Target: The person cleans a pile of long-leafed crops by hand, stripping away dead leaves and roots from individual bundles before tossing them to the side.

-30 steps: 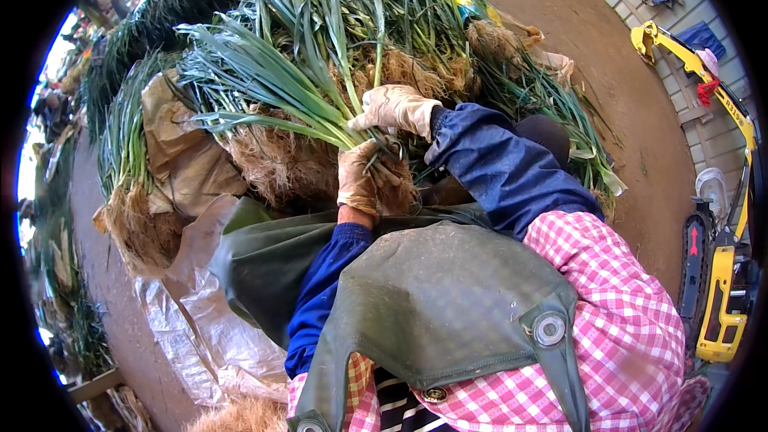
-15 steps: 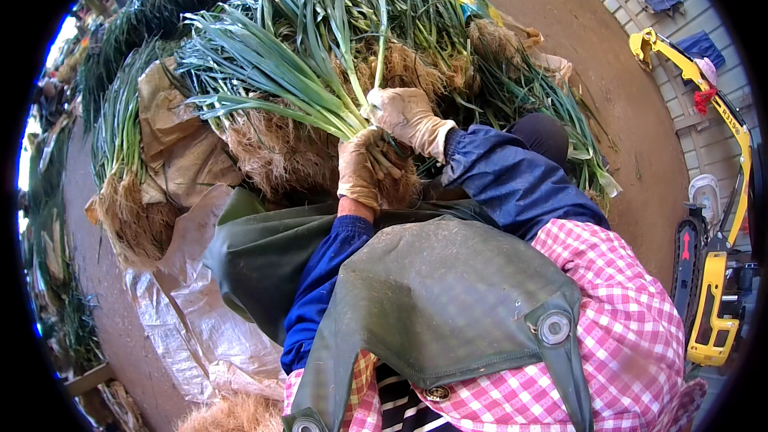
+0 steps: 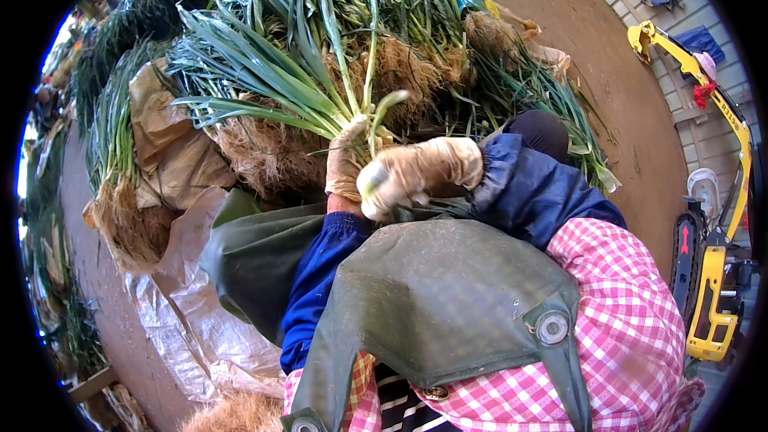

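Just beyond the far edge of the apron (image 3: 448, 288), the left hand (image 3: 346, 162) is clamping its gloved fingers around the stems of a bunch of green onions (image 3: 296, 92), whose leaves are fanning away from the apron. The right hand (image 3: 408, 176), near that same edge, is showing blurred, its fingers curling inward; I cannot tell whether they are gripping anything. Farther beyond the apron, a rooty pile (image 3: 408, 72) is crowding the space. Right of the apron, brown floor (image 3: 620, 72) is stretching toward a yellow digger (image 3: 710, 292); left, a plastic sheet (image 3: 204, 328) is lying.
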Tool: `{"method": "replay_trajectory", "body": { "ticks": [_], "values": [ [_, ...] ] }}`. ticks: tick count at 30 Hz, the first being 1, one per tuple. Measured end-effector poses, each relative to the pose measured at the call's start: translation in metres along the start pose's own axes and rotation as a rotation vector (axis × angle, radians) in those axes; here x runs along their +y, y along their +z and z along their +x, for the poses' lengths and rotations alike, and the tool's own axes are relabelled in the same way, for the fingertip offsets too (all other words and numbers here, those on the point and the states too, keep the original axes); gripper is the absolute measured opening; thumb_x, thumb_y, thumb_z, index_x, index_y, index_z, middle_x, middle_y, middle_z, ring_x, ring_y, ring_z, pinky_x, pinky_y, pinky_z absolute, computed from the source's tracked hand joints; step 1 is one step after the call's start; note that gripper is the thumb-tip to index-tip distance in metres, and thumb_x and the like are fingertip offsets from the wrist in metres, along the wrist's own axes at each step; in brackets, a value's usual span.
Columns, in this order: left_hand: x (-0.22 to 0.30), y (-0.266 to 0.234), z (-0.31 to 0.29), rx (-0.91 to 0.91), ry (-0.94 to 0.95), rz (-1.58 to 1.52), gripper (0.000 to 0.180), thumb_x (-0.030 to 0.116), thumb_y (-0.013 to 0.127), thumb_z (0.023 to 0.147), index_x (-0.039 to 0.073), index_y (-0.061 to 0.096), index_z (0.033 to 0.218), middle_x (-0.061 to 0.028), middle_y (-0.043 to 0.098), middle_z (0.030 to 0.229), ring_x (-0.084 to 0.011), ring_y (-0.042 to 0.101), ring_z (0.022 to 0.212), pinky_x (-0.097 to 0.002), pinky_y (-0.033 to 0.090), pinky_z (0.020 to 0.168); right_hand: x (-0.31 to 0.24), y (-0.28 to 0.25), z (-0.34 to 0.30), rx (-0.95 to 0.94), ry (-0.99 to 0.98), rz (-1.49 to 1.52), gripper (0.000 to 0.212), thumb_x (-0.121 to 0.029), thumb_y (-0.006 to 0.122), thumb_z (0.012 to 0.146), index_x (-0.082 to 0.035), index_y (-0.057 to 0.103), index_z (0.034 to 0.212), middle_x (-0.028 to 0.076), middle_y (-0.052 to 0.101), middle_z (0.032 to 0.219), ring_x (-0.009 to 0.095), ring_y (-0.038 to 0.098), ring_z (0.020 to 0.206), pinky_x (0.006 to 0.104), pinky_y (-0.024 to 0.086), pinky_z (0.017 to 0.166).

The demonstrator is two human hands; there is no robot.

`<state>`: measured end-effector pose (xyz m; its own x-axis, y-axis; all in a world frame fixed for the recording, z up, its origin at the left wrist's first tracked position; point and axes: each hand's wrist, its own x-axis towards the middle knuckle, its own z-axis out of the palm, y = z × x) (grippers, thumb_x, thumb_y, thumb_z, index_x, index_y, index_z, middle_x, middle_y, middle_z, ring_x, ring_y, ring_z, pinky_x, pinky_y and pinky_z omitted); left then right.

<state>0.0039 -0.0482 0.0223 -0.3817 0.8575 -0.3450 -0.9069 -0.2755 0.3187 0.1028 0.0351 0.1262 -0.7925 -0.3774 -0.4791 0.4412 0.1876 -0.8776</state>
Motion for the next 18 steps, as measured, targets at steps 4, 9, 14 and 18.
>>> {"method": "replay_trajectory", "body": {
  "ticks": [4, 9, 14, 18],
  "values": [
    [0.0, -0.028, 0.02, -0.08, 0.118, 0.114, 0.037, 0.019, 0.057, 0.09, -0.006, 0.056, 0.117, -0.0149, 0.067, 0.085, -0.0168, 0.063, 0.064, -0.0226, 0.051, 0.056, 0.054, -0.052, -0.02, -0.106, 0.155, -0.466, 0.024, -0.032, 0.066, 0.084, -0.009, 0.068, 0.091, 0.001, 0.063, 0.07, 0.011, 0.059, 0.061, 0.0276, 0.043, 0.05],
    [-0.006, -0.012, 0.024, -0.111, 0.073, 0.196, 0.038, 0.021, 0.057, 0.089, -0.005, 0.056, 0.117, -0.0159, 0.066, 0.085, -0.0186, 0.064, 0.068, -0.0234, 0.051, 0.057, 0.164, -0.166, -0.066, 0.179, 0.996, -1.254, 0.021, -0.027, 0.074, 0.07, -0.016, 0.074, 0.088, 0.004, 0.071, 0.09, 0.024, 0.067, 0.083, 0.0378, 0.053, 0.07],
    [0.001, -0.023, 0.018, -0.026, 0.092, 0.207, 0.034, 0.022, 0.057, 0.089, -0.004, 0.057, 0.111, -0.016, 0.067, 0.086, -0.0204, 0.065, 0.069, -0.0264, 0.053, 0.059, 0.095, -0.143, -0.028, 0.736, 0.451, -1.206, 0.034, -0.032, 0.067, 0.078, -0.009, 0.063, 0.104, 0.014, 0.068, 0.088, 0.032, 0.065, 0.085, 0.0416, 0.05, 0.074],
    [0.0, -0.024, 0.02, 0.023, 0.088, 0.265, 0.029, 0.021, 0.057, 0.089, -0.003, 0.059, 0.106, -0.0168, 0.068, 0.086, -0.0209, 0.065, 0.068, -0.0282, 0.053, 0.056, 0.043, -0.118, 0.018, 0.799, 0.198, -0.267, 0.055, -0.055, 0.053, 0.089, -0.001, 0.063, 0.094, 0.009, 0.062, 0.064, 0.015, 0.06, 0.056, 0.0277, 0.048, 0.053]
  ]
}}
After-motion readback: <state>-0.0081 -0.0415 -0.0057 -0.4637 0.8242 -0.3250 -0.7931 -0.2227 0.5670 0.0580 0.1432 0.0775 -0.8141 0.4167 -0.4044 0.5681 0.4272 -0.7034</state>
